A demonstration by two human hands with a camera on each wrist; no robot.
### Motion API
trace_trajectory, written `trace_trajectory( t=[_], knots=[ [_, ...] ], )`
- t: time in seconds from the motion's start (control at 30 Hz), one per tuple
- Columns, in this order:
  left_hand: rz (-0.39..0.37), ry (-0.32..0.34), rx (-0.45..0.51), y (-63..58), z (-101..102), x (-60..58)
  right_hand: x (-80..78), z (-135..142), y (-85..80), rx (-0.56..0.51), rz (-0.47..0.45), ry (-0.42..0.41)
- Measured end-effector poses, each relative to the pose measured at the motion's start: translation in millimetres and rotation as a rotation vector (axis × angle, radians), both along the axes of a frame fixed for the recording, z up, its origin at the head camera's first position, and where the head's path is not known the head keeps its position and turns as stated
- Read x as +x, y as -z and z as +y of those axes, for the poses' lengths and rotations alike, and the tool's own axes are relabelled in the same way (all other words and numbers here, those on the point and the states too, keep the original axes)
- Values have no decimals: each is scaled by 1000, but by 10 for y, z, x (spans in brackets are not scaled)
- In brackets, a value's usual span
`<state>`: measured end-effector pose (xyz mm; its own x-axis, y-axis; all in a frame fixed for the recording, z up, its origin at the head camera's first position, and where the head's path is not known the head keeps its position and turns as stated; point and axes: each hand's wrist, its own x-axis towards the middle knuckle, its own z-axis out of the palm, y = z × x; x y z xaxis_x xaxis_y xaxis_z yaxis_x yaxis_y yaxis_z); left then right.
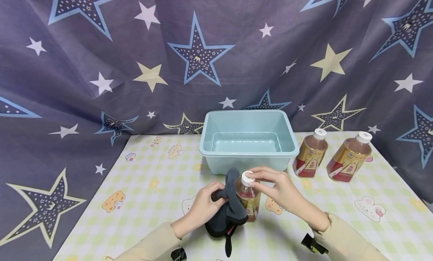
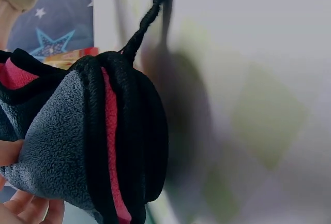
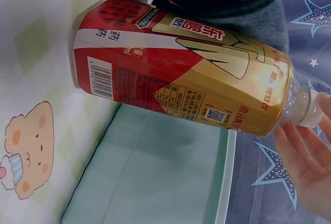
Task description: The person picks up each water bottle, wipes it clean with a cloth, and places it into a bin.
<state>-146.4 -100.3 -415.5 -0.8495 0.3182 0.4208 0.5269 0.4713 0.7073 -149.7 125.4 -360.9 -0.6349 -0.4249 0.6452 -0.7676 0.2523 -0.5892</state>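
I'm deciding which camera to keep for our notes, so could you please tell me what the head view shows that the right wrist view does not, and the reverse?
Only the head view: the left hand gripping the grey cloth item, its dangling cord, and two standing bottles at the right.

Only the right wrist view: the barcode and QR code on the held bottle.

Both: the right hand at that bottle's white cap, the cloth item, the blue tub, the tablecloth and the starry backdrop.
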Motion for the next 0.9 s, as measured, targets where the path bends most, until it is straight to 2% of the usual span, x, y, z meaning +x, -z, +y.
trace_trajectory(
  t=[0.4, 0.77, 0.9],
  knots=[
    [-40, -26, -76, 214, 14, -22, 3, 2, -2, 1, -10, 0],
    [-49, -47, -188, 314, 18, -47, -6, 4, 0, 3, -31, 1],
    [-84, -50, -224, 336, 20, -53, -6, 3, 10, -5, -14, -2]
  ],
)
